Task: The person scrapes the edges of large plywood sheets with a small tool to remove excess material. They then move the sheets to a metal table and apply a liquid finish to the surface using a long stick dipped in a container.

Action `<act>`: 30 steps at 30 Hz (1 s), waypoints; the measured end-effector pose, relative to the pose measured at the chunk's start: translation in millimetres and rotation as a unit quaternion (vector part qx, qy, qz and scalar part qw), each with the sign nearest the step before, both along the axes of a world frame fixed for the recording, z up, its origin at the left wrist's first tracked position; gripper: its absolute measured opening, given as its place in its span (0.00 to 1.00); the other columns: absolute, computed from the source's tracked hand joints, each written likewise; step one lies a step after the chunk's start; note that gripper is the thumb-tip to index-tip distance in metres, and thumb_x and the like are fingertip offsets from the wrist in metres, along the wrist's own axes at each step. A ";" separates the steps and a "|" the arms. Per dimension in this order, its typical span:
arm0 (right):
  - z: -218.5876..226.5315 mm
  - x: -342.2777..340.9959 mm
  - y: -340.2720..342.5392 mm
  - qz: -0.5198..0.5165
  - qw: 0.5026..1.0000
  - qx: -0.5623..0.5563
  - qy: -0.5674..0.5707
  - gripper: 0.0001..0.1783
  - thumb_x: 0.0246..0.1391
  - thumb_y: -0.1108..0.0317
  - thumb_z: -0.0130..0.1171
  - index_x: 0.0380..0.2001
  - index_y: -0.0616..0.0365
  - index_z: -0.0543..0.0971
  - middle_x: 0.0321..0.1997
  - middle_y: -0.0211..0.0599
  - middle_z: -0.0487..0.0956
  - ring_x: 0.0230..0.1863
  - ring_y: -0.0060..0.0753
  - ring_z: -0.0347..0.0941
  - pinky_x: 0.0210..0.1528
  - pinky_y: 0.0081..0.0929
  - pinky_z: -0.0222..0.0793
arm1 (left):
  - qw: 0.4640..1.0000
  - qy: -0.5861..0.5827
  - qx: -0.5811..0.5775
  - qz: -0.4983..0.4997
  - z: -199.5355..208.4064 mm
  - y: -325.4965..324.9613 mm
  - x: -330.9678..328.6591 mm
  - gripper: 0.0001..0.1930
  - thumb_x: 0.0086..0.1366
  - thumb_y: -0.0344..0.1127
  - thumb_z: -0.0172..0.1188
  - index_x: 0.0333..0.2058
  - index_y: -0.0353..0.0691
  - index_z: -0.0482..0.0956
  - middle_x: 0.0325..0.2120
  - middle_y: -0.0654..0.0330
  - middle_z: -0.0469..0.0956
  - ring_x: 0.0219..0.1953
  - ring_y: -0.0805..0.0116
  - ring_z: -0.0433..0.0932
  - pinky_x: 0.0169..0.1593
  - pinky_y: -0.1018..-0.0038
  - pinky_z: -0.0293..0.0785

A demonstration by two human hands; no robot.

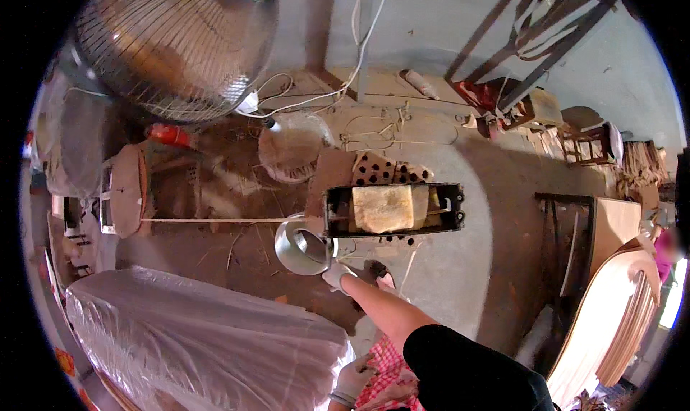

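My right hand (336, 276), in a white glove, reaches forward and closes on the lower right rim of a silver metal pot (284, 248). The pot is tilted, so its round mouth shows. Just right of it stands a long black metal box (338, 231) with a pale, yellowish block (383, 208) in it. My left hand (356, 376), also gloved, hangs low beside a red-and-white checked cloth (388, 371). Its fingers are slightly bent and apart, and I make out nothing in them.
A large caged fan (180, 51) fills the upper left. Plastic sheeting (208, 339) covers a long pile at lower left. Bricks with holes (374, 168) lie behind the black box. Curved wooden sheets (611, 317) stack at right. White cords (323, 94) hang near the wall.
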State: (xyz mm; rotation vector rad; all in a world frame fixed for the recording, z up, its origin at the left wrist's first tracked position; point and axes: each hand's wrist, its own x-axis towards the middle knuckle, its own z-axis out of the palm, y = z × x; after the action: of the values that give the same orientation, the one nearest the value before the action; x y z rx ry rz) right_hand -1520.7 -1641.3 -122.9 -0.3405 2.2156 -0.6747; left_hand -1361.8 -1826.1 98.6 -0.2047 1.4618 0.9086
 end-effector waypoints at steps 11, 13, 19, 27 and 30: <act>151.3 73.6 49.0 -0.344 0.912 -0.212 -0.069 0.24 0.57 0.62 0.43 0.55 0.57 0.72 0.51 0.52 0.76 0.56 0.54 0.70 0.59 0.42 0.63 | 0.988 0.060 0.036 -0.141 13.9 31.8 -17.8 0.20 0.59 0.29 0.57 0.52 0.41 0.77 0.25 0.64 0.79 0.21 0.81 0.72 0.27 0.80 0.71; 152.1 107.5 67.2 -0.371 0.913 -0.171 0.013 0.23 0.58 0.58 0.44 0.54 0.55 0.73 0.45 0.54 0.78 0.49 0.54 0.74 0.53 0.42 0.68 | 0.986 0.052 0.039 -0.151 29.1 47.3 -19.5 0.20 0.59 0.30 0.56 0.51 0.43 0.78 0.23 0.66 0.78 0.20 0.81 0.70 0.27 0.80 0.70; 214.8 192.2 143.2 -0.674 0.717 -0.137 0.110 0.20 0.57 0.57 0.51 0.47 0.58 0.78 0.37 0.54 0.80 0.41 0.54 0.77 0.45 0.38 0.72 | 0.961 0.083 0.052 -0.258 62.3 76.2 -13.4 0.21 0.58 0.32 0.56 0.52 0.44 0.78 0.22 0.68 0.76 0.21 0.82 0.69 0.28 0.81 0.69; 158.9 216.9 214.8 -0.802 0.566 -0.186 -0.048 0.35 0.56 0.53 0.55 0.62 0.60 0.63 0.54 0.50 0.76 0.49 0.46 0.77 0.52 0.32 0.71 | 0.973 0.006 0.124 -0.195 59.2 86.6 9.3 0.22 0.61 0.31 0.54 0.55 0.39 0.74 0.28 0.68 0.76 0.26 0.83 0.70 0.32 0.82 0.68; 148.5 238.9 202.4 -0.688 0.671 -0.234 -0.143 0.46 0.56 0.39 0.51 0.65 0.63 0.56 0.68 0.53 0.60 0.70 0.45 0.53 0.68 0.33 0.52 | 0.956 0.005 0.127 -0.264 100.3 147.5 10.3 0.22 0.61 0.28 0.55 0.55 0.34 0.73 0.37 0.64 0.78 0.30 0.80 0.71 0.39 0.82 0.70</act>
State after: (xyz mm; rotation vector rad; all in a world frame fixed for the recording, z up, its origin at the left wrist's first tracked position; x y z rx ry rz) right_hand -1281.8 -1438.9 25.7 1.2965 1.5875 -1.9007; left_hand -1351.5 -1678.6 198.9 0.3678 1.2996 0.6447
